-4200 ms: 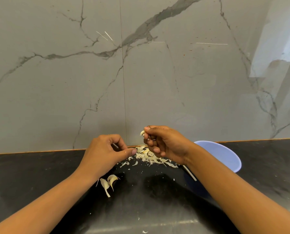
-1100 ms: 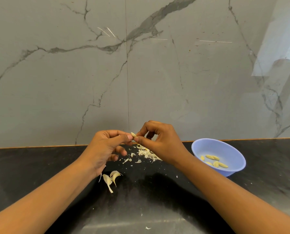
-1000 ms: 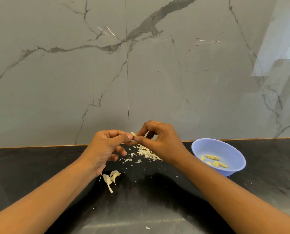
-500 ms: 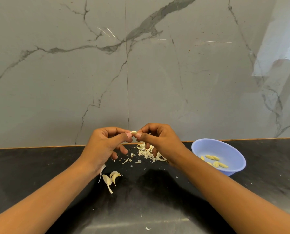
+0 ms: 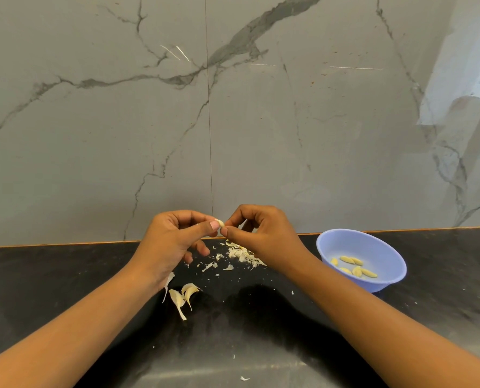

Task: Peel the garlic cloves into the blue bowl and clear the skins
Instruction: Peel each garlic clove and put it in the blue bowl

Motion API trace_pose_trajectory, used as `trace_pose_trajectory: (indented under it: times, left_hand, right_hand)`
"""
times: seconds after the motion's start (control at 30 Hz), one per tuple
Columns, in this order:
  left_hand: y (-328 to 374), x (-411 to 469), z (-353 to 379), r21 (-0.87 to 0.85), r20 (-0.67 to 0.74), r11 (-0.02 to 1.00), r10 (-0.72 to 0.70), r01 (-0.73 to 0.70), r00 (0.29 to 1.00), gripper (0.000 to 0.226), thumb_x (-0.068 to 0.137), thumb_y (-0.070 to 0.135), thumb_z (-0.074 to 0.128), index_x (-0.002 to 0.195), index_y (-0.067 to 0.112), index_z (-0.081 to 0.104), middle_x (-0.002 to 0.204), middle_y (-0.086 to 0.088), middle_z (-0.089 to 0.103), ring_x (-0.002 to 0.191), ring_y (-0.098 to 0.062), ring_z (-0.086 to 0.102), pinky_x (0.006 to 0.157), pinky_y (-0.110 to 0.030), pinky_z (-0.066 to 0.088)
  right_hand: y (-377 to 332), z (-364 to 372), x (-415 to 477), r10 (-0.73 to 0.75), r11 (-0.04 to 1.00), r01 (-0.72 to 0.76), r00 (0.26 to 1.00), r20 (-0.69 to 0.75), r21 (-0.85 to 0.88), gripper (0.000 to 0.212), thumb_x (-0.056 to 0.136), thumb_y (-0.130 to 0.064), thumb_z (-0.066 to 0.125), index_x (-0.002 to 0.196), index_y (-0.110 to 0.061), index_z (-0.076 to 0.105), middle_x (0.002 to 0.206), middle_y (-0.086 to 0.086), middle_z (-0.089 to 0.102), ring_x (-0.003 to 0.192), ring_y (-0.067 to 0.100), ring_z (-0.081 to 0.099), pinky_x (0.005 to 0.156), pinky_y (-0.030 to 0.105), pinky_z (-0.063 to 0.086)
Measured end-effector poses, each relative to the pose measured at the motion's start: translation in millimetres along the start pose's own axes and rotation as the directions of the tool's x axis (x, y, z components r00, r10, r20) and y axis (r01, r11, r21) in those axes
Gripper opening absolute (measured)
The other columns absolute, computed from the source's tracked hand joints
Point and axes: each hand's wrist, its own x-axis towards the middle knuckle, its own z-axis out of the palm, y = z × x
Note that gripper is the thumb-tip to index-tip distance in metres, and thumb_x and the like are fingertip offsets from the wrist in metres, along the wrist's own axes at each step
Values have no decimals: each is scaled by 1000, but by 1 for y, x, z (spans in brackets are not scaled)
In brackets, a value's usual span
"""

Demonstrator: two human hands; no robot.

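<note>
- A single garlic clove (image 5: 220, 223) is held above the bench (image 5: 65, 275), in the middle of the scene, in front of the far wall.
- The clove is pinched from the left by the left hand (image 5: 174, 242): its thumb and forefinger (image 5: 205, 228) are closed narrowly on the clove, and the remaining fingers are curled below.
- The clove is pinched from the right by the right hand (image 5: 264, 236): its fingers (image 5: 234, 233) are closed on the same clove, so that the tips of both hands meet at it.
- Most of the clove is hidden by the fingertips; how much skin is on it cannot be told.
- The blue bowl (image 5: 353, 245) is placed on the bench to the right of the right hand, apart from it and near the far wall.
- Several peeled cloves (image 5: 354, 268), yellowish, are contained in the bottom of the bowl.
- A loose heap of skins (image 5: 241, 253) is spread on the bench directly below and behind the hands, partly covered by the right hand.
- Smaller flakes are scattered from the heap towards the left and the near side.
- A small group of unpeeled cloves (image 5: 184, 296) is laid on the bench just beside the left wrist, on its near right side, well apart from the bowl.
- A single scrap (image 5: 244, 378) is seen at the near edge of the bench.
- The bench is backed by a grey veined marble wall (image 5: 261, 135).
</note>
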Motion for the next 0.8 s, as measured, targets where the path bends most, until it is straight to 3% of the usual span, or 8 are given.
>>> trace_pose_trajectory:
  times: [0.27, 0.67, 0.8]
  left_hand:
    - [0, 0, 0, 14, -7, 1000, -3, 3, 1000, 9, 85, 9, 66, 82, 12, 74, 75, -5, 73, 46, -11, 57, 38, -16, 39]
    - [0, 0, 1, 49, 4, 998, -30, 29, 1000, 11, 83, 14, 70, 73, 14, 75, 72, -5, 72, 43, -10, 54, 38, -17, 36]
    - [0, 1, 0, 86, 7, 996, -20, 20, 1000, 9, 83, 14, 70, 76, 11, 74, 69, -4, 72, 43, -9, 54, 38, -17, 35]
  right_hand:
    - [0, 0, 0, -38, 999, 38, 999, -4, -36, 8, 83, -19, 73, 77, -20, 67, 66, -16, 62, 58, 0, 57, 56, 10, 44]
    - [1, 2, 1, -144, 937, 136, 990, -2, -321, 16, 83, -21, 70, 71, -24, 59, 67, -22, 50, 62, 4, 49, 59, 12, 38]
    - [2, 2, 1, -203, 901, 190, 979, 8, -389, 11, 82, -22, 69, 73, -19, 64, 71, -14, 54, 62, 6, 47, 58, 26, 45]
